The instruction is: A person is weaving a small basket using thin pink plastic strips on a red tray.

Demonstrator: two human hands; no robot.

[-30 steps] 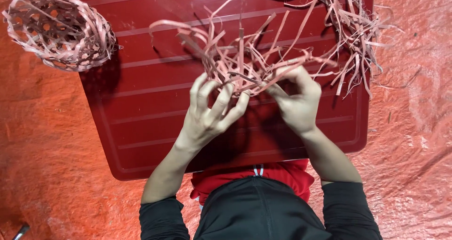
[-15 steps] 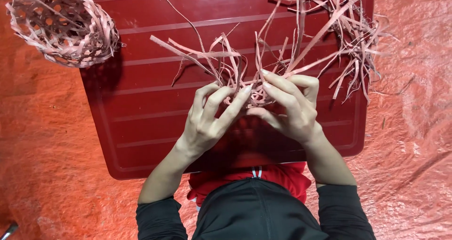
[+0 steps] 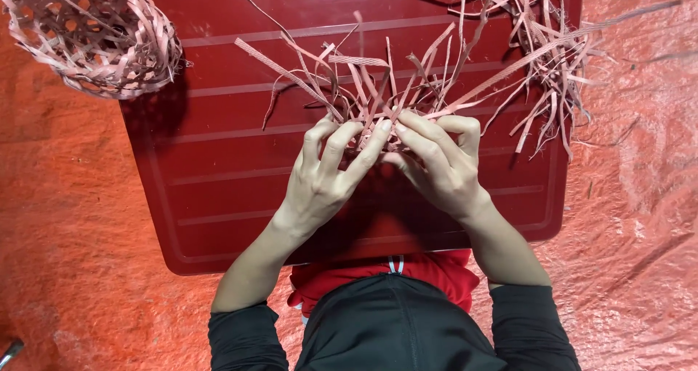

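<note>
Pink half-woven strips [image 3: 378, 98] pinched in both grips: left hand [image 3: 327, 178], right hand [image 3: 440, 167], over red tray [image 3: 218, 196]; finished basket [image 3: 94, 36] far left.

Both hands, left hand [image 3: 320, 178] and right hand [image 3: 440, 164], pinch a splayed bundle of pale strips [image 3: 378, 94] over the red tray [image 3: 218, 196], a woven basket [image 3: 94, 36] lying well off left of the grip.

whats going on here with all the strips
A person is working a cluster of thin pinkish strips with both bare hands over a dark red tray. The left hand and right hand pinch the crossing strips together at their centre. A finished woven basket sits at the tray's far left corner, and loose strips lie far right.
</note>
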